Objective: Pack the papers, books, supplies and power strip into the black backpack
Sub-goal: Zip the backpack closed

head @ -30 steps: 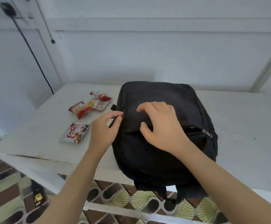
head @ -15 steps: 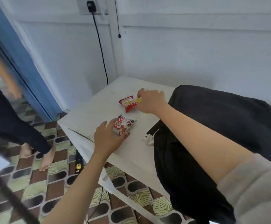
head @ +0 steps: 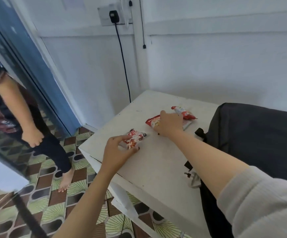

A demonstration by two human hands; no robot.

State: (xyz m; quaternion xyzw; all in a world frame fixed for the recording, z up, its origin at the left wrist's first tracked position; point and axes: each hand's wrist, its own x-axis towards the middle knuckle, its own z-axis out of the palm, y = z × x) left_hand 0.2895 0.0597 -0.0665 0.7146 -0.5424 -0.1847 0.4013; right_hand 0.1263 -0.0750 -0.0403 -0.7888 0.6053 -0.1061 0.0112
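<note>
Left hand (head: 117, 152) lies at about 8 o'clock on the white surface (head: 156, 169), fingers spread around a red-and-white snack packet (head: 133, 139), touching it but not lifting it. Right hand (head: 169, 124) reaches to 12 o'clock, its fingers curled over a red snack packet (head: 153, 121); another red-and-white wrapper (head: 183, 113) lies just beyond. At 3 o'clock the black backpack (head: 255, 140) rests on the surface, a white plug (head: 194, 179) beside its near edge.
</note>
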